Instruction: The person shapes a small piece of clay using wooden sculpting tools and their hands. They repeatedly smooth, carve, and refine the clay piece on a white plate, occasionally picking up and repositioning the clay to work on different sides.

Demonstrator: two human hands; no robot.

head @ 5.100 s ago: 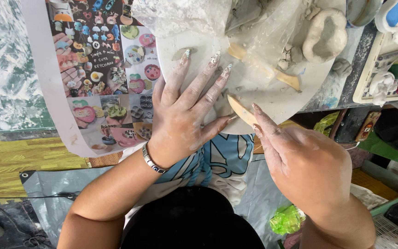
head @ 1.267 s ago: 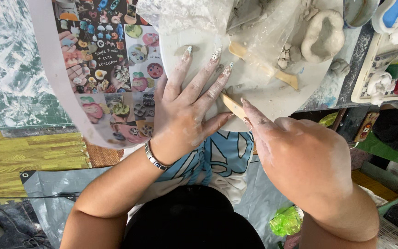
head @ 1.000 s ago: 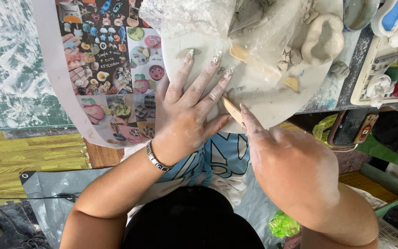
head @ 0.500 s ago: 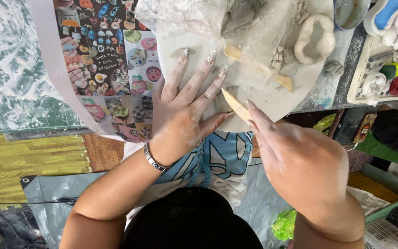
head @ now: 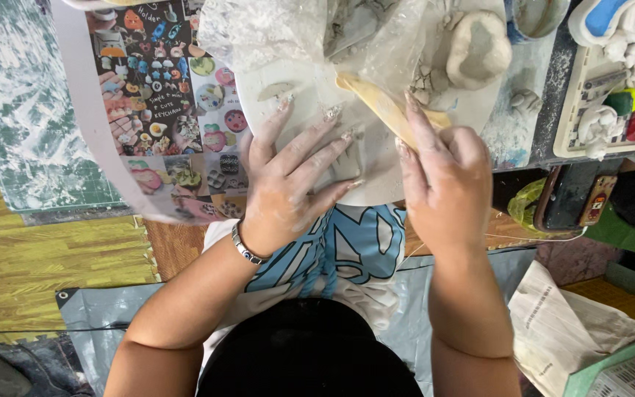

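Your left hand lies palm down with the fingers spread wide, the fingertips fanning toward twelve and two o'clock and the thumb reaching out toward three. A beaded bracelet circles that wrist, and the bare forearm runs back from it toward seven o'clock, elbow bent near your body. Your right hand sits just beside it at three o'clock, back of the hand up, the fingers drawn together and pointing toward eleven, the index finger stretched out straight. Its forearm drops almost straight back toward six o'clock. Both hands are dusted pale, and the long nails show on each.
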